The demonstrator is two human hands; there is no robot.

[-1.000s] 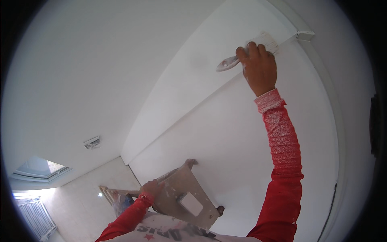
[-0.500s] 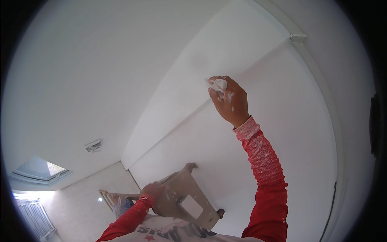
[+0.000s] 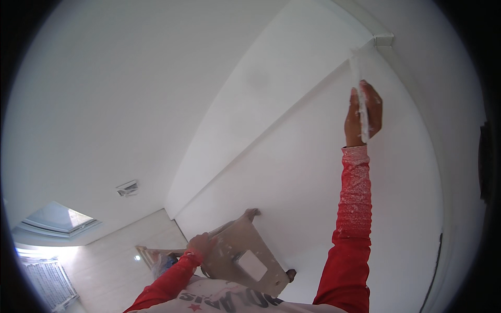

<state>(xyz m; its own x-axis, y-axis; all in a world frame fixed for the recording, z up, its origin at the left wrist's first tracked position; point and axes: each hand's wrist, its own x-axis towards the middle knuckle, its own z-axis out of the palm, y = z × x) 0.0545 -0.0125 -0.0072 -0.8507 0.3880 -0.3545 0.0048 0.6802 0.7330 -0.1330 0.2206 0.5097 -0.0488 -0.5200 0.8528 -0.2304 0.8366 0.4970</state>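
Observation:
Raised at the upper right, my right hand [image 3: 371,112] is closed around a slim, white-smeared tool [image 3: 364,117] with a long handle. The tool's pale head points up toward the stepped edge [image 3: 292,110] of the white surface; its exact kind and whether it touches are hard to make out against the white. Lower down, my left hand [image 3: 201,244] grips the rim of a brown, paint-spotted board-like stand [image 3: 229,261] with a rectangular opening. White dust coats my right red sleeve.
A long white surface [image 3: 292,198] spans the middle and right, meeting a trim corner [image 3: 383,40] at the upper right. Left of it are a small ceiling fitting [image 3: 127,188], a skylight-like opening [image 3: 57,219] and a bright barred window [image 3: 49,281]. A clear plastic wrap [image 3: 163,263] lies beside my left forearm.
My right hand has moved up and to the right along the stepped edge with the tool, whose handle now shows lengthwise. My left hand keeps its grip on the brown stand.

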